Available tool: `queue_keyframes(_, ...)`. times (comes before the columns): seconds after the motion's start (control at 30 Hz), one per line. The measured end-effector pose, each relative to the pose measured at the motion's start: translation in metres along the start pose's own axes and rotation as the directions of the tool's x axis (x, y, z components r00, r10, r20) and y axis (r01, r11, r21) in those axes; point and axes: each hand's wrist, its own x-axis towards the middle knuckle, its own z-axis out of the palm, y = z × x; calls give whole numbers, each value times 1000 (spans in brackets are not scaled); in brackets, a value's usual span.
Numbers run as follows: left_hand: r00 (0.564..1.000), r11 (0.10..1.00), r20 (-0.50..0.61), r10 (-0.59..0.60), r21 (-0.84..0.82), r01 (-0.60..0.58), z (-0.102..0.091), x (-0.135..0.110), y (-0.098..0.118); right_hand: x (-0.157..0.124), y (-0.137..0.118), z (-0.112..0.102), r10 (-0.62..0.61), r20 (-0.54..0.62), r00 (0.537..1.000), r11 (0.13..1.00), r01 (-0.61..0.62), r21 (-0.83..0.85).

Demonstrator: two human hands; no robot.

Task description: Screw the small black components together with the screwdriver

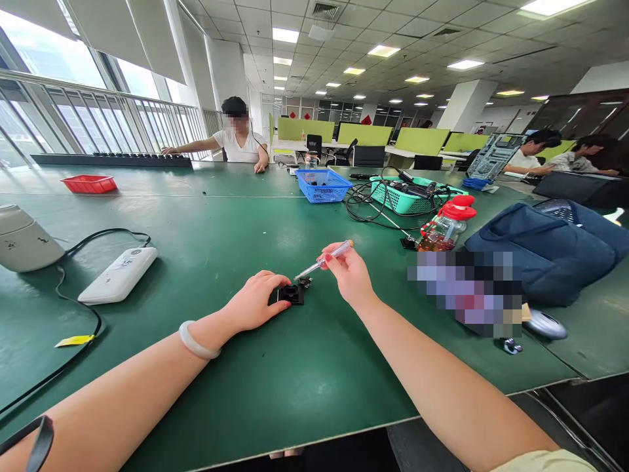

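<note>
My left hand, with a pale bangle on the wrist, grips a small black part between thumb and fingers against the green tabletop. Small metallic bits show at the part's upper right corner. My right hand is closed around the clear handle of a slim screwdriver. Its shaft slants down to the left, and the tip is at the upper edge of the black part. Whether the tip touches it or sits in a screw is too small to tell.
A white power bank and black cable lie left, near a pale container. Farther back are a red tray, a blue basket and a green basket with cables. Right are a jar and navy bag. A person sits opposite.
</note>
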Motion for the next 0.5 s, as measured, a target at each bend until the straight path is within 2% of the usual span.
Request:
queue_keyframes(0.1,1000,1000,2,4,-8,-4,0,0,0,-3,-1,1,-9,32,999,1000,9,-4)
queue_keyframes(0.3,999,999,26,41,-18,-41,-3,-1,3,-10,0,6,-121,133,984,987,134,-93)
queue_keyframes(0.5,996,996,47,78,-47,-76,-5,-1,5,-12,1,7,-153,205,967,974,183,-137)
